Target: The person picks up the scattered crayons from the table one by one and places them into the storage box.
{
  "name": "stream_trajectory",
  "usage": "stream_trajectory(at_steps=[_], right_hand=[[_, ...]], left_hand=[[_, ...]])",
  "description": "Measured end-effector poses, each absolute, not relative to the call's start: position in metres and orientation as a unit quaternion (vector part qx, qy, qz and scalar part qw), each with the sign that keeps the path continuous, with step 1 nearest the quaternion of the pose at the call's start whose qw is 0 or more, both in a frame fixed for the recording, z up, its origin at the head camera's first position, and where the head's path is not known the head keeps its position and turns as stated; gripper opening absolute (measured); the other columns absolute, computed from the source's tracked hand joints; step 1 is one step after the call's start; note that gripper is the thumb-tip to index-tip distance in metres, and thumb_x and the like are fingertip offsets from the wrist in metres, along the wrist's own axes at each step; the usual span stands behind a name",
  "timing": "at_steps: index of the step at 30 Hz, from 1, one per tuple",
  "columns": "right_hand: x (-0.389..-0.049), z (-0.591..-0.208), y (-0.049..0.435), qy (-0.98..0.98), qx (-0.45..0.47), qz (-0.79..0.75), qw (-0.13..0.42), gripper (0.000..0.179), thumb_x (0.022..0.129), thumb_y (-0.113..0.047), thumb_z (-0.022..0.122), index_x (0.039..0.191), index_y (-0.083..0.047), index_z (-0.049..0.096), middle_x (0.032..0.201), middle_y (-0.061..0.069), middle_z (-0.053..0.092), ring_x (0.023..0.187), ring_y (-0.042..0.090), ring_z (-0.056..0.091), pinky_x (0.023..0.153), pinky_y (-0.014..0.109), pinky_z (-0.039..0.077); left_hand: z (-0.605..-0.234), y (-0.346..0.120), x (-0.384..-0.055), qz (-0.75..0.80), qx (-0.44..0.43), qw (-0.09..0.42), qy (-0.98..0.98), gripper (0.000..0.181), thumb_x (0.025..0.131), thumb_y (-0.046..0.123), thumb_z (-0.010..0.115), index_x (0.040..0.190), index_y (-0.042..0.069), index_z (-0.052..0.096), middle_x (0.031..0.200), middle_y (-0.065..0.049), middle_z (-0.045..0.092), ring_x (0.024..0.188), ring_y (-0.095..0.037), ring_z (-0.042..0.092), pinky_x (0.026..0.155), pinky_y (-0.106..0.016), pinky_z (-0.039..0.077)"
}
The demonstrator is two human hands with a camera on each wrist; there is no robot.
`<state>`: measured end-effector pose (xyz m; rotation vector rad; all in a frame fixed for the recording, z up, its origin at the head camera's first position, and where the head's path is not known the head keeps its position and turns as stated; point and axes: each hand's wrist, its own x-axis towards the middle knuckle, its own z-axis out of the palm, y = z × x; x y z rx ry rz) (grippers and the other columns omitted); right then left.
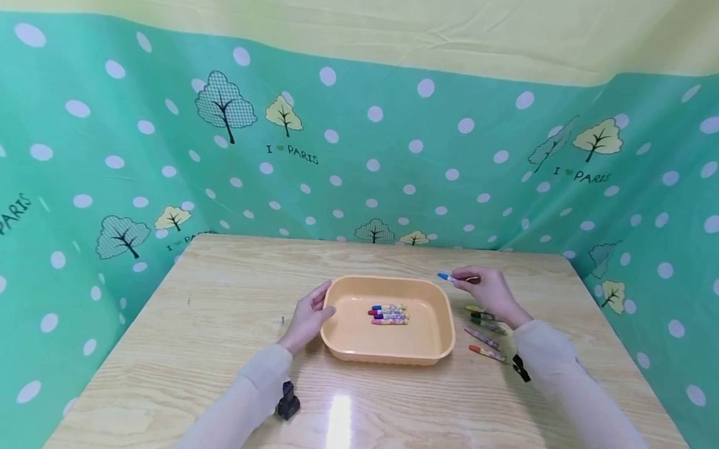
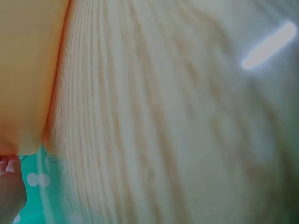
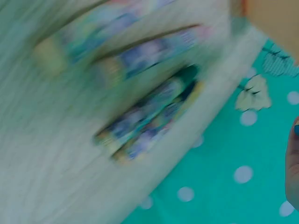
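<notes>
A peach plastic tray [image 1: 355,352] with rounded corners stands on the table. My left hand [image 1: 309,317] grips its left rim, thumb over the edge and fingers along the outside. In the left wrist view, part of that hand [image 2: 11,186] shows beside the tray wall [image 2: 28,79]. Several crayons [image 1: 389,322] in printed wrappers lie side by side inside the tray. Beyond its back right corner, my right hand [image 1: 488,290] pinches a blue crayon [image 1: 444,276] above the table. Below that hand, more crayons [image 1: 487,352] lie to the right of the tray, with green, yellow, pink and orange-red ends.
The wooden table [image 1: 226,292] ends at a green polka-dot curtain [image 1: 361,185] at the back and sides. A black wrist mount [image 1: 288,402] shows under the left sleeve, another black piece [image 1: 521,368] by the right sleeve. A small grey bit [image 1: 282,320] lies left of the left hand.
</notes>
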<state>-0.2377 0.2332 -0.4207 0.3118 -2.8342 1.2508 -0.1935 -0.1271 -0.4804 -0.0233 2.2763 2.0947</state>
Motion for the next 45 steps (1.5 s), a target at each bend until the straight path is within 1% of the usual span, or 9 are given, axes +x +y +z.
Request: stream_trajectory(at_steps=[4, 7, 13, 17, 23, 29, 36, 45], right_hand=[[-0.236, -0.418, 0.214, -0.903, 0.110, 0.415, 0.020, 0.026, 0.084, -0.018, 0.065, 0.106, -0.006, 0.068, 0.105, 0.012, 0.068, 0.091, 0.024, 0.064, 0.072, 0.027, 0.058], [-0.235, -0.418, 0.200, -0.894, 0.114, 0.434, 0.019, 0.024, 0.083, -0.015, 0.067, 0.104, -0.006, 0.069, 0.102, 0.012, 0.069, 0.088, 0.022, 0.064, 0.071, 0.027, 0.058], [-0.238, -0.429, 0.173, -0.879, 0.127, 0.460, -0.009, 0.023, 0.080, -0.008, 0.068, 0.102, -0.007, 0.069, 0.102, 0.011, 0.069, 0.087, 0.020, 0.065, 0.071, 0.022, 0.058], [-0.245, -0.443, 0.155, -0.877, 0.141, 0.458, -0.021, 0.021, 0.079, -0.009, 0.069, 0.100, -0.010, 0.070, 0.099, 0.007, 0.070, 0.086, 0.018, 0.064, 0.072, 0.024, 0.058], [-0.248, -0.458, 0.133, -0.887, 0.125, 0.442, -0.047, 0.015, 0.080, -0.011, 0.068, 0.094, -0.017, 0.072, 0.095, -0.002, 0.069, 0.086, 0.011, 0.062, 0.078, 0.027, 0.056], [-0.244, -0.464, 0.123, -0.893, 0.106, 0.432, -0.065, 0.014, 0.079, -0.010, 0.070, 0.090, -0.018, 0.072, 0.092, -0.002, 0.070, 0.085, 0.011, 0.063, 0.079, 0.029, 0.056], [-0.246, -0.468, 0.117, -0.897, 0.138, 0.416, -0.051, 0.014, 0.081, -0.008, 0.067, 0.092, -0.013, 0.072, 0.092, 0.000, 0.070, 0.087, 0.012, 0.064, 0.081, 0.030, 0.056], [-0.244, -0.471, 0.117, -0.906, 0.143, 0.395, -0.058, 0.016, 0.081, -0.008, 0.067, 0.095, -0.012, 0.072, 0.095, 0.001, 0.070, 0.090, 0.014, 0.063, 0.083, 0.031, 0.055]], left_hand=[[-0.480, -0.126, -0.193, 0.682, -0.010, 0.026, 0.731, 0.063, 0.081, -0.009, 0.054, 0.139, 0.006, 0.036, 0.144, -0.018, 0.036, 0.130, -0.031, 0.038, 0.104, -0.033, 0.039], [-0.480, -0.126, -0.193, 0.685, -0.009, 0.025, 0.728, 0.063, 0.081, -0.009, 0.054, 0.139, 0.006, 0.036, 0.144, -0.018, 0.036, 0.130, -0.031, 0.037, 0.104, -0.032, 0.039], [-0.481, -0.127, -0.193, 0.687, 0.001, 0.025, 0.726, 0.062, 0.082, -0.009, 0.052, 0.140, 0.004, 0.034, 0.145, -0.019, 0.033, 0.131, -0.032, 0.035, 0.107, -0.036, 0.036], [-0.480, -0.127, -0.194, 0.689, 0.005, 0.023, 0.725, 0.061, 0.083, -0.009, 0.051, 0.140, 0.003, 0.034, 0.145, -0.020, 0.032, 0.132, -0.033, 0.034, 0.108, -0.037, 0.035], [-0.481, -0.126, -0.194, 0.681, -0.002, 0.022, 0.732, 0.062, 0.081, -0.009, 0.053, 0.140, 0.005, 0.036, 0.144, -0.019, 0.035, 0.130, -0.032, 0.037, 0.105, -0.035, 0.038], [-0.481, -0.127, -0.193, 0.679, -0.009, 0.021, 0.734, 0.062, 0.081, -0.008, 0.053, 0.139, 0.006, 0.037, 0.144, -0.018, 0.036, 0.130, -0.031, 0.038, 0.104, -0.033, 0.039], [-0.481, -0.128, -0.195, 0.683, 0.000, 0.012, 0.731, 0.063, 0.081, -0.009, 0.053, 0.140, 0.004, 0.035, 0.144, -0.020, 0.034, 0.131, -0.033, 0.036, 0.106, -0.036, 0.037], [-0.482, -0.127, -0.194, 0.678, -0.004, 0.022, 0.735, 0.062, 0.082, -0.008, 0.053, 0.140, 0.006, 0.035, 0.145, -0.017, 0.034, 0.131, -0.031, 0.037, 0.105, -0.033, 0.038]])
